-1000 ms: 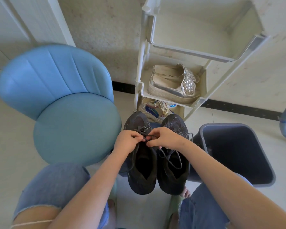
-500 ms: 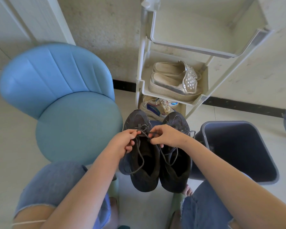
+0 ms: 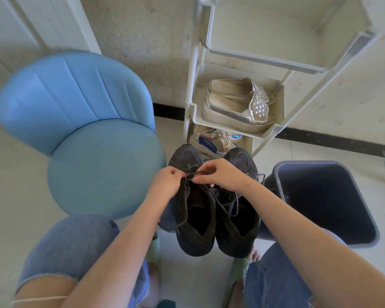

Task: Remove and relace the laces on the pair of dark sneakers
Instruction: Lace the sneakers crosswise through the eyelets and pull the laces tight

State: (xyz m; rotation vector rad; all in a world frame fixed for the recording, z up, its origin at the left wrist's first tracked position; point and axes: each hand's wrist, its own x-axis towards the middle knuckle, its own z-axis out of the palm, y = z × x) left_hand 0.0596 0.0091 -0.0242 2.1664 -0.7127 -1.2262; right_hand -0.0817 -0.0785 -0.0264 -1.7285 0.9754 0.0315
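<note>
Two dark sneakers stand side by side on the floor between my knees, toes pointing away. My left hand (image 3: 164, 185) and my right hand (image 3: 220, 176) meet over the left sneaker (image 3: 194, 223), near its toe. Both pinch its dark lace (image 3: 190, 174) between fingertips and thumb. One loose end of that lace trails down the shoe's left side. The right sneaker (image 3: 240, 227) has its lace slack and looped across the tongue; my right wrist covers part of it.
A blue padded chair (image 3: 87, 134) stands at the left. A white shoe rack (image 3: 242, 121) ahead holds silver slip-ons (image 3: 238, 107) and another shoe below. A grey bin (image 3: 325, 203) sits at the right, close to the right sneaker.
My hands moved apart slightly half a second ago, drawing the lace out, and have come back together over the left sneaker's front eyelets. The view has shifted a little.
</note>
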